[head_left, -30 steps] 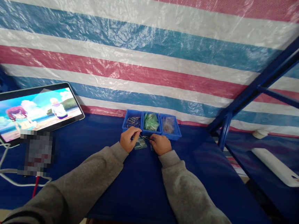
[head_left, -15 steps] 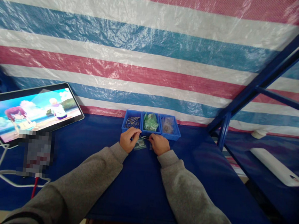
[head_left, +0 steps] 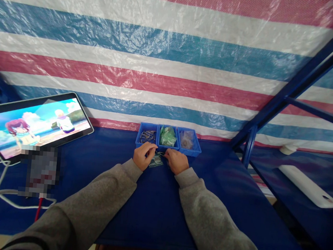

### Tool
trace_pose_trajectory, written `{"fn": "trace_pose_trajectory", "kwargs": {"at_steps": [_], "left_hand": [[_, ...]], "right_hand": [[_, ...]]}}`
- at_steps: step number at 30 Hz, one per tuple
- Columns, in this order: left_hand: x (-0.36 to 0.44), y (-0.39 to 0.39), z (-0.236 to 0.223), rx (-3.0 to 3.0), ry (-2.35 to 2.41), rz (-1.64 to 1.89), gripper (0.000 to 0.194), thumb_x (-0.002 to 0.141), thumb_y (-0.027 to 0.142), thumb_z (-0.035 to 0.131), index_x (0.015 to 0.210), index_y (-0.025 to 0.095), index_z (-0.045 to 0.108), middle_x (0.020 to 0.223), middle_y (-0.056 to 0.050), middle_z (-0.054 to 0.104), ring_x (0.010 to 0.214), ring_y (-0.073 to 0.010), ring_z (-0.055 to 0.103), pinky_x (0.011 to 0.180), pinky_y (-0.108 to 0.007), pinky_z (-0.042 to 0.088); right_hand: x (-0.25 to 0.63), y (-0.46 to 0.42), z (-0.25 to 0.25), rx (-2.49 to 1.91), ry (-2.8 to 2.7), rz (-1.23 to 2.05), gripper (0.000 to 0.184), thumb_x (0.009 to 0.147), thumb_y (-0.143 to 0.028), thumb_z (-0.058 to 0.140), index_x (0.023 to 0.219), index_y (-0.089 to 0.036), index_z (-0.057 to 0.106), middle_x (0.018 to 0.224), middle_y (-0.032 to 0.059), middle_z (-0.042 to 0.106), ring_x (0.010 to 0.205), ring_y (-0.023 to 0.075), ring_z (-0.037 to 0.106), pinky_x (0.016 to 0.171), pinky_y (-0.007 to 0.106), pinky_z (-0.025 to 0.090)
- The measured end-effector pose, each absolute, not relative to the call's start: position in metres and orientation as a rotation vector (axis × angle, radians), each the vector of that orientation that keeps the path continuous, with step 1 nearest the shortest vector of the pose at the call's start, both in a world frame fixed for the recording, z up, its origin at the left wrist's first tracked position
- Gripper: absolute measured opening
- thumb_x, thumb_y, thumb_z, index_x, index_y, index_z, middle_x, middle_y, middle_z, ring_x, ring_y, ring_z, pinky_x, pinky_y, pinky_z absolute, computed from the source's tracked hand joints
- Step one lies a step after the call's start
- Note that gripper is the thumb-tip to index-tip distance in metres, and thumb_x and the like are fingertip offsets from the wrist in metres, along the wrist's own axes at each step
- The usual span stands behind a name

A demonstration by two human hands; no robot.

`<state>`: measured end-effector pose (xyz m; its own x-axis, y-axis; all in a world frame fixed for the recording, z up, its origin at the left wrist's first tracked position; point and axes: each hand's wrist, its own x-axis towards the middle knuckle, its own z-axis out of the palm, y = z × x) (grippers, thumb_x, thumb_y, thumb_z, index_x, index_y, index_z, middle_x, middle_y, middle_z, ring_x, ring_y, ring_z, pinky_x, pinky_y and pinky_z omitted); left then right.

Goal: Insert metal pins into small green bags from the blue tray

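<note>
My left hand (head_left: 144,156) is closed in a pinch just in front of a blue bin (head_left: 137,141) of small dark metal pieces (head_left: 148,136) that look like screws. Facing it, my right hand (head_left: 177,161) is also pinched, its fingertips close to the left ones. A thin, dark little thing shows between the fingertips, too small to name. Beneath the hands, a small clear plastic bag (head_left: 156,161) lies on the blue table. The middle bin (head_left: 168,147) contains green plastic packaging (head_left: 168,136); the right bin (head_left: 194,152) contains small translucent pieces (head_left: 186,139).
A lit tablet (head_left: 38,123) leans at the left, with white cables (head_left: 16,206) and a blurred-out object (head_left: 42,170) before it. Blue metal frame bars (head_left: 273,107) rise at the right. Beyond them a white oblong object (head_left: 309,187) lies on another surface. Striped sheeting (head_left: 159,77) hangs behind the table.
My right fingertips have shifted slightly to the left, nearer to the left hand. The left hand and the bins have kept their places.
</note>
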<state>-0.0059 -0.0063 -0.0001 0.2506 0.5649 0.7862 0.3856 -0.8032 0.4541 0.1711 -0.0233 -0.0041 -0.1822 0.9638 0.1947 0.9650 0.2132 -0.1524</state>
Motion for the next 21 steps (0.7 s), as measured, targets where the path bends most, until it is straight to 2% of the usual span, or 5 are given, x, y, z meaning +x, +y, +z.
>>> {"fn": "trace_pose_trajectory", "kwargs": {"at_steps": [7, 14, 17, 21], "left_hand": [[-0.0060, -0.0068, -0.0003, 2.343, 0.921, 1.576, 0.015, 0.086, 0.019, 0.047, 0.089, 0.015, 0.061, 0.075, -0.003, 0.060, 0.059, -0.0097, 0.052, 0.060, -0.023, 0.043], [-0.0058, -0.0066, -0.0006, 2.336, 0.935, 1.564, 0.016, 0.087, 0.022, 0.046, 0.090, 0.016, 0.061, 0.076, -0.003, 0.061, 0.059, -0.0096, 0.052, 0.060, -0.023, 0.044], [-0.0057, -0.0070, 0.0004, 2.326, 0.941, 1.556, 0.015, 0.087, 0.021, 0.047, 0.091, 0.015, 0.060, 0.077, -0.003, 0.060, 0.059, -0.0094, 0.052, 0.061, -0.023, 0.044], [-0.0060, -0.0076, 0.0020, 2.301, 0.936, 1.542, 0.017, 0.087, 0.021, 0.046, 0.093, 0.015, 0.061, 0.084, -0.005, 0.060, 0.065, -0.0102, 0.053, 0.061, -0.023, 0.045]], "right_hand": [[0.1662, -0.0277, 0.0046, -1.683, -2.028, 0.047, 0.018, 0.092, -0.031, 0.039, 0.091, -0.020, 0.053, 0.081, 0.0042, 0.066, 0.073, 0.0164, 0.062, 0.058, 0.023, 0.036], [0.1666, -0.0280, 0.0039, -1.415, -1.703, 0.264, 0.020, 0.091, -0.033, 0.035, 0.089, -0.019, 0.050, 0.069, 0.0012, 0.063, 0.058, 0.0150, 0.060, 0.057, 0.024, 0.042], [0.1645, -0.0305, 0.0041, -1.290, -1.623, 0.455, 0.020, 0.090, -0.036, 0.037, 0.088, -0.020, 0.049, 0.062, -0.0013, 0.062, 0.046, 0.0122, 0.057, 0.050, 0.023, 0.044], [0.1618, -0.0323, 0.0041, -1.213, -1.507, 0.604, 0.021, 0.085, -0.040, 0.046, 0.084, -0.020, 0.051, 0.067, 0.0010, 0.066, 0.049, 0.0135, 0.062, 0.051, 0.024, 0.049]]}}
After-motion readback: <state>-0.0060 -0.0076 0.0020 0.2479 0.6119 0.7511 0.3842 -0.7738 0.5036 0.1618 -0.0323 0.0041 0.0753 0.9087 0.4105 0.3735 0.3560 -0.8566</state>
